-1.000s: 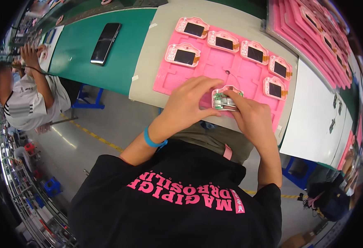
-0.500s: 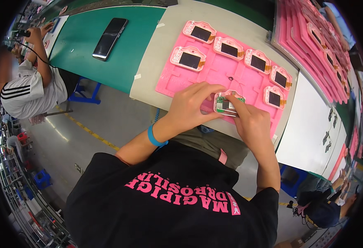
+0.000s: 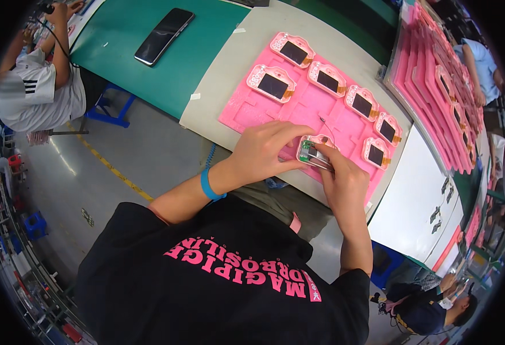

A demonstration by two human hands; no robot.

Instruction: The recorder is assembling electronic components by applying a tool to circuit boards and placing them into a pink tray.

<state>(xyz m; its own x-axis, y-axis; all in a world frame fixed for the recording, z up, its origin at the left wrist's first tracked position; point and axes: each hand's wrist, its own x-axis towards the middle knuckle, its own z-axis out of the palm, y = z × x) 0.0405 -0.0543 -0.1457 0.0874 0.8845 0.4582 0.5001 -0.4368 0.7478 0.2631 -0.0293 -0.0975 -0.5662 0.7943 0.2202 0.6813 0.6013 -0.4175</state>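
Observation:
My left hand (image 3: pixel 261 150) wears a blue wristband and is closed, thumb and fingers gripping the left end of a small pink device housing. Inside the housing is a green circuit board (image 3: pixel 306 150), partly covered by my fingers. My right hand (image 3: pixel 344 175) is closed on thin silver tweezers (image 3: pixel 321 165), which lie across the board's near side. Its fingertips press at the housing's right part, hiding what the tips touch. A thin wire with a small dark end (image 3: pixel 322 119) extends from the housing over the pink tray (image 3: pixel 242 110).
Several pink housings with dark screens (image 3: pixel 271 85) sit in the tray. A black phone (image 3: pixel 164 37) lies on the green mat (image 3: pixel 109 52) at the left. Stacked pink trays (image 3: pixel 425 92) stand at far right, beside a white board (image 3: pixel 416 190) with small dark parts. Other people work on both sides.
The whole view has shifted and turned slightly. My right fingers and the tweezers have changed angle over the board, while my left hand keeps its hold on the housing.

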